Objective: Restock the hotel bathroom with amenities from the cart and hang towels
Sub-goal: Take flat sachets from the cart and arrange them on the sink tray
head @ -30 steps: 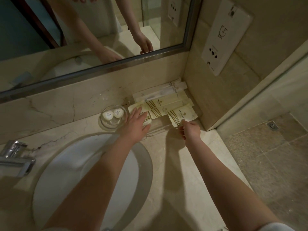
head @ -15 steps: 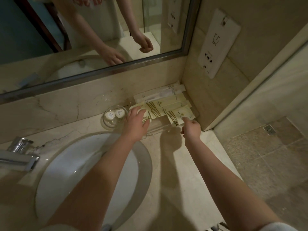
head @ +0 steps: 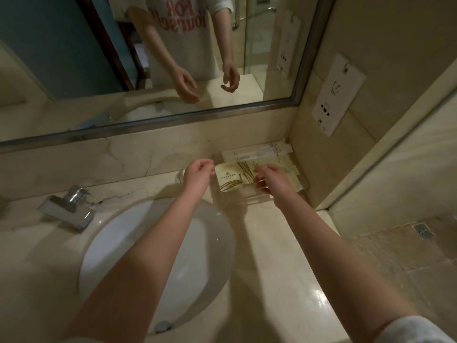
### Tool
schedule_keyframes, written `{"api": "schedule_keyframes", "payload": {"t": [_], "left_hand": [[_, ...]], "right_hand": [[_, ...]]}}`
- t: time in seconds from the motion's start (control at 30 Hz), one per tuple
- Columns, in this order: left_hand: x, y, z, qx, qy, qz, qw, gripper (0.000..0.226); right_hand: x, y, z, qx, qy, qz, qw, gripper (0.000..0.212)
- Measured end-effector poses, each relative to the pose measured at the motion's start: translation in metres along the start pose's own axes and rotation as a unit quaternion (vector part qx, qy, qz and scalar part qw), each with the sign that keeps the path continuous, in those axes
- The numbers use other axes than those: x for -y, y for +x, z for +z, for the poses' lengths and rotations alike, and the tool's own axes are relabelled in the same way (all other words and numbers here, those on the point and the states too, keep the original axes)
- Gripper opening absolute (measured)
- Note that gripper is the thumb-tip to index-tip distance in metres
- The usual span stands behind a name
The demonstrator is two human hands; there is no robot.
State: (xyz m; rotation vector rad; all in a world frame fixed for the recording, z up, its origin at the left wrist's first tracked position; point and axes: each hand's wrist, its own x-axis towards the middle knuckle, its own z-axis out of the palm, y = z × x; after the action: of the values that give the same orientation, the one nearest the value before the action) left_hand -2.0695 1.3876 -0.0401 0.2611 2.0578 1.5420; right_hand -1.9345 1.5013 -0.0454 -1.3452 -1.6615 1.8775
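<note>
Amenity packets [head: 228,180] lie fanned and overlapping in the far right corner of the bench [head: 284,268], just beyond both hands, w/ back wall and side wall closing them in.

Nearest the person is the white sink basin [head: 158,256], w/ a chrome faucet [head: 66,209] to its left. Past the basin rim, the left hand [head: 197,178] is at the left edge of the front packet, fingers curled, thumb and forefinger close together. Whether it pinches the packet or only touches it can't be told, too blurred. The right hand [head: 272,180] is over the right part of the fan, fingers curled down. Gripping or just resting, also can't tell. A glass dish [head: 178,175] peeks out behind the left hand, mostly hidden. Further back, long toothbrush sleeves [head: 257,154] lie against the wall, under the mirror [head: 173,58].

Risk, as a guess: the packets look light and slick, so a sideways nudge prob. skews the fan or sends the front one toward the basin. The left wrist could also clip the dish.

Look: cream paper sachets, gold-brown curved stripes, small printed logo, flat and apparently unopened.
</note>
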Motion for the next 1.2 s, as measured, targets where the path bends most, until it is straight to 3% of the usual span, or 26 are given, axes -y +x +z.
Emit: {"api": "schedule_keyframes", "payload": {"t": [0.23, 0.5, 0.73, 0.93, 1.2], "left_hand": [[0.002, -0.02, -0.032, -0.019, -0.049, -0.01, 0.999, 0.014], [-0.004, -0.045, -0.038, 0.012, -0.017, 0.036, 0.999, 0.017], [-0.008, -0.064, -0.03, 0.134, 0.014, 0.071, 0.988, 0.014], [0.001, -0.097, -0.023, 0.265, 0.048, 0.085, 0.959, 0.015], [0.011, -0.201, 0.027, 0.458, 0.072, 0.118, 0.878, 0.012]], "right_hand": [[0.006, -0.015, 0.017, 0.053, -0.014, -0.026, 0.998, 0.011], [0.006, -0.048, 0.016, 0.038, -0.002, -0.026, 0.999, 0.01], [-0.003, -0.099, 0.009, -0.062, 0.022, -0.03, 0.997, 0.011], [-0.023, -0.167, 0.001, -0.163, 0.049, -0.008, 0.985, 0.008], [-0.072, -0.288, -0.049, -0.356, 0.133, -0.01, 0.925, 0.01]]}}
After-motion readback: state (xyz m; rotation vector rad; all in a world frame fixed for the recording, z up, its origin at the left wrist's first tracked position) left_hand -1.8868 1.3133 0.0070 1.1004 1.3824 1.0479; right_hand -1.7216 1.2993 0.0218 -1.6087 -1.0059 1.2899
